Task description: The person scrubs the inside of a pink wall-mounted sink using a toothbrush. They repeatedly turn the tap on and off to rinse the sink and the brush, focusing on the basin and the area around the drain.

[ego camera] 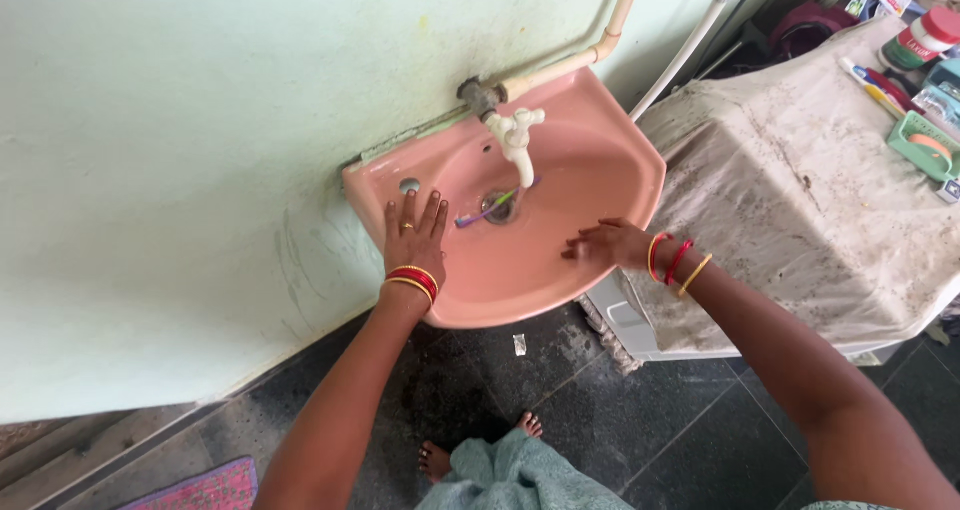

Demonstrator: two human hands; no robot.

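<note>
A pink wall-mounted sink (610, 140) fills the middle of the view, with a white tap (516, 140) over its drain (498, 207). A purple and green toothbrush (483, 213) lies in the bowl beside the drain. My left hand (414, 235) rests flat on the sink's left rim, fingers spread, holding nothing. My right hand (603, 244) reaches into the bowl from the right, fingers pointing toward the drain, and appears empty. Both wrists carry red and gold bangles.
A cloth-covered white appliance (800, 200) stands right of the sink, bearing a green soap dish (925, 145), toothbrushes (872, 85) and a red-lidded jar (922, 42). A pale green wall (170, 170) is to the left. Dark floor tiles (640, 410) lie below, with my bare feet (435, 458).
</note>
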